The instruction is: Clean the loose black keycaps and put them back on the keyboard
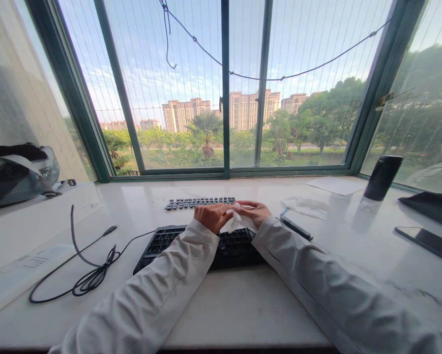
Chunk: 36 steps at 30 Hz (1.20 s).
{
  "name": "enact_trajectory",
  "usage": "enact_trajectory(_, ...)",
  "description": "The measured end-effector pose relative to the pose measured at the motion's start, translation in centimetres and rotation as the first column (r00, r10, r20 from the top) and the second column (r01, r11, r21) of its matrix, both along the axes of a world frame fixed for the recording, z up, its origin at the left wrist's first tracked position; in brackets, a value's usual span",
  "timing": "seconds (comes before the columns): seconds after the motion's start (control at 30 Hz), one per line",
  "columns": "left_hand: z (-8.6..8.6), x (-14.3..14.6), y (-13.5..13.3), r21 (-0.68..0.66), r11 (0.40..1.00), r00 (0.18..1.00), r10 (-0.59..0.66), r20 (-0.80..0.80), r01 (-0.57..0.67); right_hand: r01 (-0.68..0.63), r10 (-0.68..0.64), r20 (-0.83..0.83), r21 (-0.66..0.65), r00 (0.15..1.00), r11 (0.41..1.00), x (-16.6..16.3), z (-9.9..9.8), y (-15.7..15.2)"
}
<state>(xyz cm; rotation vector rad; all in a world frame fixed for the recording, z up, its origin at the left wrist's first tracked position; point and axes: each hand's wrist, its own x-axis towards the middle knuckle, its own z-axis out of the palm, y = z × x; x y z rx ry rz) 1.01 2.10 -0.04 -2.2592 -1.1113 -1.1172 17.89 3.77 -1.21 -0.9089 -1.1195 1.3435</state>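
Over the keyboard (161, 242), my two hands meet at a crumpled white tissue (237, 221). My left hand (212, 217) is closed, its fingertips pressed to the tissue from the left. On the other side, my right hand (256, 212) pinches the tissue between thumb and fingers. Anything small inside the tissue is hidden. The black keyboard lies flat below, partly covered by my forearms; keys show on its left part. Just behind my hands, loose dark keycaps (196, 202) are laid out in rows on the white tabletop (243, 309).
A coiled black cable (95, 278) lies left of the keyboard. To the right are a slim dark tool (296, 228), crumpled white tissue (309, 206), paper (334, 186), a black bottle (383, 178) and a phone (429, 243). A helmet (19, 172) rests on a white box (68, 214) at left.
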Motion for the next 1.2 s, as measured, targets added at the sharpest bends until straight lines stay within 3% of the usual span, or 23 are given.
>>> enact_trajectory(0.27, 0.1, 0.2, -0.3, -0.008, 1.0, 0.999, 0.003, 0.044, -0.003, 0.068, -0.067, 0.038, -0.019, 0.997, 0.998, -0.1, -0.2, 0.4)
enact_trajectory(0.47, -0.1, 0.1, -0.2, -0.007, 1.0, 0.999, 0.021, 0.036, -0.021, 0.198, -0.199, -0.021, -0.038, 0.98, 0.979, -0.1, -0.4, 1.1)
enact_trajectory(0.77, 0.5, 0.1, -0.8, -0.047, 0.996, 0.997, 0.077, -0.018, -0.078, -0.073, 0.074, -0.09, 0.007, 0.993, 0.997, -0.9, 0.8, -0.9)
enact_trajectory(1.0, 0.3, 0.2, -0.9, -0.086, 0.99, 0.992, 0.118, 0.049, -0.113, -0.025, 0.029, -0.161, 0.029, 0.987, 0.999, -0.4, 0.5, -0.3)
enact_trajectory(1.2, 0.0, 0.3, -0.6, -0.107, 0.992, 0.996, 0.076, 0.052, -0.07, 0.024, -0.023, -0.129, 0.003, 0.991, 1.0, 0.1, 0.0, 0.4)
